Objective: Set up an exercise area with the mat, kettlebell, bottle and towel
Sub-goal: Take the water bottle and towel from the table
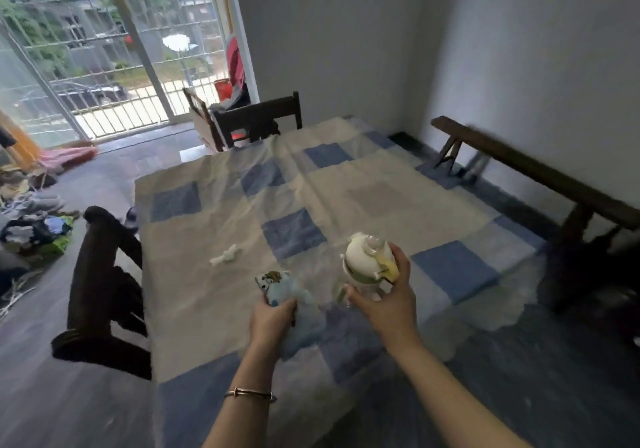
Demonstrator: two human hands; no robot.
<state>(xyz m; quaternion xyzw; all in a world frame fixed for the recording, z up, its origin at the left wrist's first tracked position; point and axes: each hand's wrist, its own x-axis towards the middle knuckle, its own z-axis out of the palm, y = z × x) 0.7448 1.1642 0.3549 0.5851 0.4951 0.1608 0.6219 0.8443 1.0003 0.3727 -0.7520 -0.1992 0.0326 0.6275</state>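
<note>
A table covered by a cream and blue checked cloth (242,239) fills the middle of the view. My left hand (272,319) is closed around a light blue towel (280,291) with a cartoon print, bunched just above the cloth. My right hand (388,305) grips a clear bottle with a white domed lid and green-yellow trim (367,264), held upright over the table. A small white object (227,254) lies on the cloth to the left of the towel. No mat or kettlebell shows in this view.
Dark wooden chairs stand at the table's left side (104,291) and far end (256,118). A long wooden bench (540,174) runs along the right wall. Piles of clothes (34,226) lie on the floor at left, before barred glass doors (104,49).
</note>
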